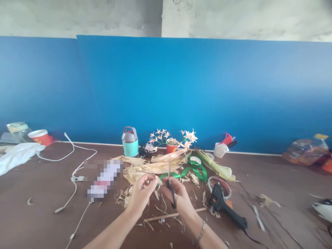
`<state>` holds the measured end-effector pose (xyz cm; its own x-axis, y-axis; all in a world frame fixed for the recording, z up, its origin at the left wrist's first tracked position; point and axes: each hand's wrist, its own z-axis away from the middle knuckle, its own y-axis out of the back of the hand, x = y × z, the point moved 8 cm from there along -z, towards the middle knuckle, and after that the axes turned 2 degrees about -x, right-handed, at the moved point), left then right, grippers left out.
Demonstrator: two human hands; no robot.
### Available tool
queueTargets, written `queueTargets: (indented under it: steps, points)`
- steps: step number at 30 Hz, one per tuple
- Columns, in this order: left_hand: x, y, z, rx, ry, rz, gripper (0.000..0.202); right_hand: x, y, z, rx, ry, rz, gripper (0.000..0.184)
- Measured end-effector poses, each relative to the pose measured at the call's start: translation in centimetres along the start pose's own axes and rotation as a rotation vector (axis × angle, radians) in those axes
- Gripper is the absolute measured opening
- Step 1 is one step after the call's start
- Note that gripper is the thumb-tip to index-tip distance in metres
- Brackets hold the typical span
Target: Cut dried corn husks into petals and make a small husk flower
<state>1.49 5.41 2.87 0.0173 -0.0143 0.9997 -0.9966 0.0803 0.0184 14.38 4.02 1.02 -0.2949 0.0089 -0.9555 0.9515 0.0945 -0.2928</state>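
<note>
My left hand (141, 193) is closed in a pinch on a small pale strip of dried husk (156, 179) held just above the brown table (46, 193). My right hand (178, 197) grips black-handled scissors (170, 188) with the blades pointing up, right beside the strip. Both hands meet over a litter of husk scraps (155, 216). A heap of dried corn husks (153, 166) and a green ribbon (193, 170) lie just behind them.
A black glue gun (225, 207) lies to the right of my hands, a white cable (75, 173) to the left. A teal flask (130, 141), a small pot of husk flowers (171, 140), a white cup (220, 149) and a red cup (40, 137) stand along the blue wall.
</note>
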Motion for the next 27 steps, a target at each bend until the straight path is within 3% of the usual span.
queueTargets:
  steps: [4, 7, 27]
  points:
    - [0.2, 0.5, -0.1, 0.034, 0.006, 0.114, 0.015, 1.7, -1.5, 0.4, -0.179, -0.124, 0.037, 0.04]
    - [0.3, 0.5, -0.3, 0.001, -0.012, 0.158, 0.014, 2.3, -2.0, 0.6, -0.235, -0.154, 0.061, 0.043]
    - [-0.4, -0.9, -0.1, -0.129, 0.082, 0.359, 0.016, 1.4, -2.3, 0.8, -0.248, -0.119, 0.064, 0.035]
